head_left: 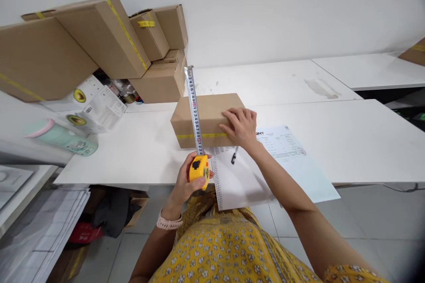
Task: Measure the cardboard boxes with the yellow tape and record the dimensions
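Observation:
A small brown cardboard box (212,112) with a strip of yellow tape sits on the white table (332,141). My left hand (186,181) is closed around a yellow tape measure (199,169) at the table's near edge. Its blade (194,106) runs up and away over the box's top, past the far edge. My right hand (241,128) lies flat on the box's near right corner, fingers spread. A pen (234,155) lies on a printed sheet (265,163) just below that hand.
Several large cardboard boxes (99,40) are stacked at the back left, with white product cartons (96,106) and a mint-green bottle (63,138) lying in front. Another white table (372,70) stands to the right. Stacked papers (43,230) sit low on the left.

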Action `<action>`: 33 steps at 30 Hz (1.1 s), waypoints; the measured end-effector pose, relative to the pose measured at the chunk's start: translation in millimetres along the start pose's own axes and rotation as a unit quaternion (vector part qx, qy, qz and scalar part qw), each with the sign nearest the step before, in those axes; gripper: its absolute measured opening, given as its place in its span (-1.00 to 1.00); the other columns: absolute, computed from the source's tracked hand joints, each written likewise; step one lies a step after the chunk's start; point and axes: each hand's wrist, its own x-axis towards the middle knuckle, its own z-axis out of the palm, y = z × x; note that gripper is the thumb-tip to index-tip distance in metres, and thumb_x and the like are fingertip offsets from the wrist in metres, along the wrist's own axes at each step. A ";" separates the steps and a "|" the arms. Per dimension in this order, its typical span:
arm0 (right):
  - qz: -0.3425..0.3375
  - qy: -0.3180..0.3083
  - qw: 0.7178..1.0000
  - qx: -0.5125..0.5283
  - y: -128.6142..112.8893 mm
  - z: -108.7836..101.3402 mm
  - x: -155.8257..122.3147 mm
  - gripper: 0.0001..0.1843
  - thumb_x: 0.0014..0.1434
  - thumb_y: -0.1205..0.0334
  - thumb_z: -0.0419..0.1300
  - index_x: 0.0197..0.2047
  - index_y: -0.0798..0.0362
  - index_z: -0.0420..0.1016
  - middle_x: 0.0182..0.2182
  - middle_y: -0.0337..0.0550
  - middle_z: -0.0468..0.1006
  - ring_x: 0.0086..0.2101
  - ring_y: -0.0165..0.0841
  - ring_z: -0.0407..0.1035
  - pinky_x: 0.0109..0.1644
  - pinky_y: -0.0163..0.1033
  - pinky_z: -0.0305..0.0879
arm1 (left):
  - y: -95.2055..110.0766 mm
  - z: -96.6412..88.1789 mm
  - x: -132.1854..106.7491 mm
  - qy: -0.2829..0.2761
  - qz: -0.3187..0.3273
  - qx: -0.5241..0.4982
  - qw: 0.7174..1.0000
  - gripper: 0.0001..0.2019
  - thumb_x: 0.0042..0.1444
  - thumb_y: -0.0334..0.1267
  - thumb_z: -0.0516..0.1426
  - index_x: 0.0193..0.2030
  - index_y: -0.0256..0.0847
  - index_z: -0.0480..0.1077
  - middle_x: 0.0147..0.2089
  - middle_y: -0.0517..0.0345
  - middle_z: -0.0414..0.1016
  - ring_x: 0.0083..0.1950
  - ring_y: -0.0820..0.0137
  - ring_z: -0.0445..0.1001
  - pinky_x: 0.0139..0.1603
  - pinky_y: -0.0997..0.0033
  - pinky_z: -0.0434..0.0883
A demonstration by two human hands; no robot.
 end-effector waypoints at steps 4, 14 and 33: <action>0.021 -0.004 0.997 0.079 -12.6 -2.8 -29.3 -0.64 0.45 0.04 0.09 0.18 -0.08 0.55 0.11 -0.02 0.60 0.09 -0.12 0.35 0.22 0.04 0.05 | -5.5 5.6 -6.8 -0.018 -0.060 0.021 0.998 -0.35 0.02 -0.02 0.41 0.21 -0.05 0.32 0.25 -0.05 0.40 -0.13 0.27 0.63 -0.09 0.26 0.57; 0.305 0.126 0.786 0.523 10.1 -68.8 -15.8 -0.46 0.38 -0.30 0.06 0.06 -0.04 0.54 -0.42 -0.22 0.54 -0.50 -0.42 0.34 -0.46 -0.30 0.29 | 18.3 9.4 -18.1 -0.192 -0.189 0.290 0.918 -0.25 -0.11 -0.13 0.41 0.26 -0.13 0.31 -0.03 0.13 0.44 -0.09 0.26 0.42 -0.05 0.26 0.44; 0.372 -0.135 0.908 0.137 -39.9 3.5 -121.4 -0.56 0.40 -0.11 0.08 0.09 0.08 0.41 -0.26 -0.06 0.62 -0.24 -0.20 0.51 -0.24 -0.20 0.30 | 71.4 -6.2 68.8 0.072 0.273 0.491 0.824 -0.22 0.08 -0.19 0.40 0.41 -0.02 0.21 0.28 -0.03 0.38 0.25 0.10 0.44 0.23 0.08 0.46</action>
